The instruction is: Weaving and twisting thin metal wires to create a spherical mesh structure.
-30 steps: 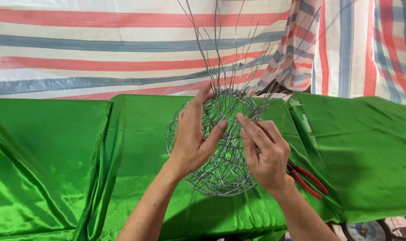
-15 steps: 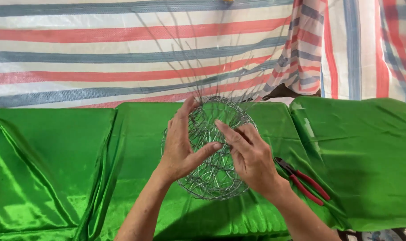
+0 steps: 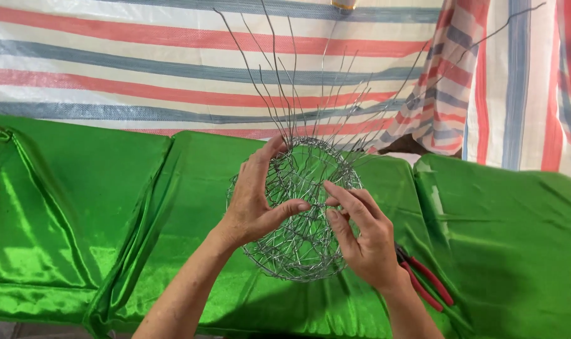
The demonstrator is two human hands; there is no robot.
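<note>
Here, I see a striped tarpaulin (image 3: 141,69) hanging as a backdrop behind the desk (image 3: 97,207), which is draped in shiny green cloth. Over the desk's middle sits a round wire basket (image 3: 301,251), its loose wire ends (image 3: 285,81) fanning upward, unwoven. My left hand (image 3: 254,198) cups the basket's left wall, fingers spread to steady it. My right hand (image 3: 360,235) pinches a strand at the front, thumb and forefinger narrowed on it. Red-handled pliers (image 3: 426,282) lie just beside my right wrist, within easy reach.
</note>
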